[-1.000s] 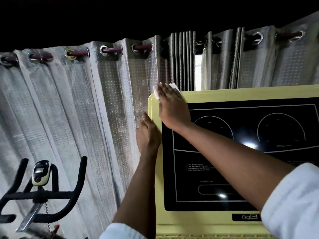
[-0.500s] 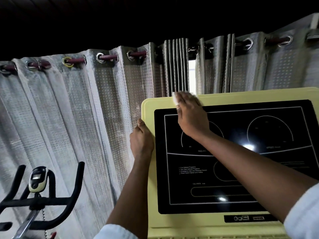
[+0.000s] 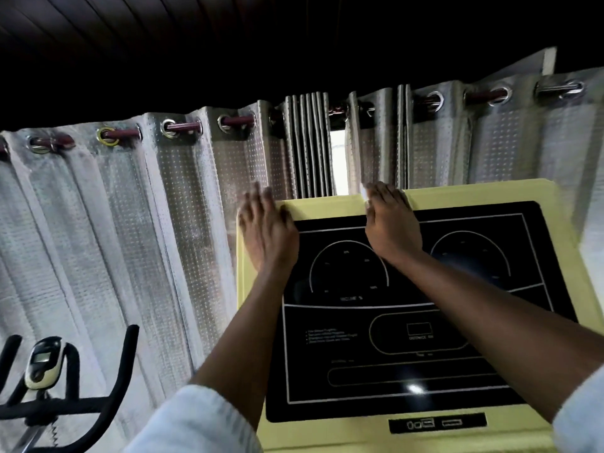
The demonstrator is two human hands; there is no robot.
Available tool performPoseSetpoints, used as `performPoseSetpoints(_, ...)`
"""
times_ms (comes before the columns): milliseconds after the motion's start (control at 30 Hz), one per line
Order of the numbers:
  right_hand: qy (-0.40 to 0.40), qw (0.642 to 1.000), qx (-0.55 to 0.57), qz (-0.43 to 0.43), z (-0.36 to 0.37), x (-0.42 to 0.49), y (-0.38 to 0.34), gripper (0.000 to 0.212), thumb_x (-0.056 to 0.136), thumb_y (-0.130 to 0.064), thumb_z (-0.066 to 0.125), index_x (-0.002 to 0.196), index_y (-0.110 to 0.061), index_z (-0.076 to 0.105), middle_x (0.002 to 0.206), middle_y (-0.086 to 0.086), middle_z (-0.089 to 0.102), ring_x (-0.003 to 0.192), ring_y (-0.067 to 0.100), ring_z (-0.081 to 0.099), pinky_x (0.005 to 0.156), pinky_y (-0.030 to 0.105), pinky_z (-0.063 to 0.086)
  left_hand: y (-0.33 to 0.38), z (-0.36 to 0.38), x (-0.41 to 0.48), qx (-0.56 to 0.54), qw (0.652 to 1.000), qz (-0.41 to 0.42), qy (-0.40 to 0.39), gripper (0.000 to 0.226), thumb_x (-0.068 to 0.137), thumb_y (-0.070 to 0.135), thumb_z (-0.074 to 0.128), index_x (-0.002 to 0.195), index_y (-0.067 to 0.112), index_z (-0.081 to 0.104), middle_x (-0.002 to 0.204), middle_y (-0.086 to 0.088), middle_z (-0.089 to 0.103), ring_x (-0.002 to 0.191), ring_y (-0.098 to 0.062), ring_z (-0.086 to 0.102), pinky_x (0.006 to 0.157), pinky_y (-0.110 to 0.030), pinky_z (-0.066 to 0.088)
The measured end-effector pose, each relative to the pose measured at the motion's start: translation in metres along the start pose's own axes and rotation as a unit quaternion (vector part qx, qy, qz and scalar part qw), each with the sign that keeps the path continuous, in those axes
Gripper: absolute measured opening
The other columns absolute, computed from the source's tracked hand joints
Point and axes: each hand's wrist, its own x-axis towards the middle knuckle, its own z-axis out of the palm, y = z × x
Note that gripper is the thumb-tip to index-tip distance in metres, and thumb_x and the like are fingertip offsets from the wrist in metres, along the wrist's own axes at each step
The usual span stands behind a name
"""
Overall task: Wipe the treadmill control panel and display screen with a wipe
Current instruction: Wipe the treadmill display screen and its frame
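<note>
Currently I judge the top-edge pass under way: right hand presses its flat fingers on the wipe at the control panel rim, left hand open beside; next, sweep below onto the display screen.

The right hand hides nearly all the wipe; the blurred panel print is unreadable.

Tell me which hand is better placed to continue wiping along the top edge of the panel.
The right hand: it already presses the white wipe on the panel's yellow top edge. The left hand only rests at the top left corner.
</note>
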Motion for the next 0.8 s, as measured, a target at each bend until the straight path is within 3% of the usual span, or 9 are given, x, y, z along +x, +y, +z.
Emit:
performPoseSetpoints(67,-0.014,1.0,-0.008,0.001,-0.002,0.0,0.014,0.053,0.098,-0.026,0.026,0.148,-0.012,0.04,0.149,0.011,0.048,0.14,0.028,0.039,0.12,0.041,0.027,0.027,0.014,0.012,0.008,0.991,0.094,-0.09,0.054,0.102,0.036,0.033,0.153,0.018,0.03,0.164,-0.001,0.021,0.152,-0.02,0.013,0.124,-0.041,0.005)
performPoseSetpoints(167,-0.022,1.0,-0.007,-0.009,-0.01,-0.002,0.035,0.048,0.1,-0.023,0.035,0.148,-0.017,0.042,0.149,0.008,0.048,0.141,0.025,0.038,0.12,0.038,0.027,0.056,0.032,0.017,0.054,0.975,0.141,-0.161,0.041,0.1,0.037,0.031,0.131,0.019,0.051,0.142,-0.004,0.05,0.14,-0.025,0.033,0.122,-0.049,-0.001)
performPoseSetpoints(300,0.009,1.0,0.002,-0.001,-0.021,-0.005,0.06,0.042,0.1,-0.018,0.04,0.141,-0.014,0.048,0.142,0.009,0.053,0.136,0.028,0.042,0.119,0.038,0.026,0.062,0.037,0.012,0.076,0.979,0.115,-0.151,0.037,0.099,0.037,0.03,0.121,0.017,0.053,0.13,-0.007,0.053,0.131,-0.03,0.038,0.12,-0.053,0.005)
performPoseSetpoints(400,0.017,0.999,-0.004,0.034,-0.025,-0.004,0.079,0.046,0.097,-0.025,0.029,0.137,-0.016,0.05,0.138,0.006,0.054,0.132,0.027,0.044,0.115,0.039,0.034,0.062,0.038,0.012,0.077,0.98,0.124,-0.137,0.035,0.099,0.038,0.03,0.117,0.018,0.053,0.125,-0.006,0.054,0.128,-0.029,0.039,0.118,-0.054,0.01)
performPoseSetpoints(667,0.017,0.997,-0.018,0.079,-0.041,-0.009,0.138,0.052,0.095,-0.026,0.023,0.139,-0.014,0.048,0.138,0.008,0.053,0.131,0.028,0.044,0.114,0.043,0.035,0.071,0.035,0.01,0.091,0.98,0.097,-0.146,0.04,0.099,0.035,0.031,0.127,0.015,0.052,0.134,-0.01,0.052,0.135,-0.032,0.036,0.12,-0.056,0.004)
performPoseSetpoints(733,-0.002,0.999,-0.033,0.04,-0.044,-0.01,0.153,0.047,0.098,-0.023,0.027,0.141,-0.014,0.045,0.139,0.007,0.052,0.131,0.028,0.043,0.114,0.043,0.035,0.082,0.034,0.012,0.096,0.98,0.064,-0.162,0.04,0.098,0.032,0.033,0.126,0.012,0.054,0.136,-0.013,0.052,0.138,-0.032,0.033,0.12,-0.057,0.001)
performPoseSetpoints(800,0.008,0.998,-0.034,0.045,-0.046,-0.009,0.16,0.043,0.099,-0.017,0.033,0.139,-0.014,0.047,0.136,0.008,0.053,0.128,0.028,0.045,0.111,0.043,0.037,0.097,0.034,0.016,0.101,0.972,0.091,-0.194,0.039,0.097,0.029,0.036,0.126,0.011,0.055,0.137,-0.013,0.053,0.137,-0.03,0.035,0.12,-0.056,0.001)
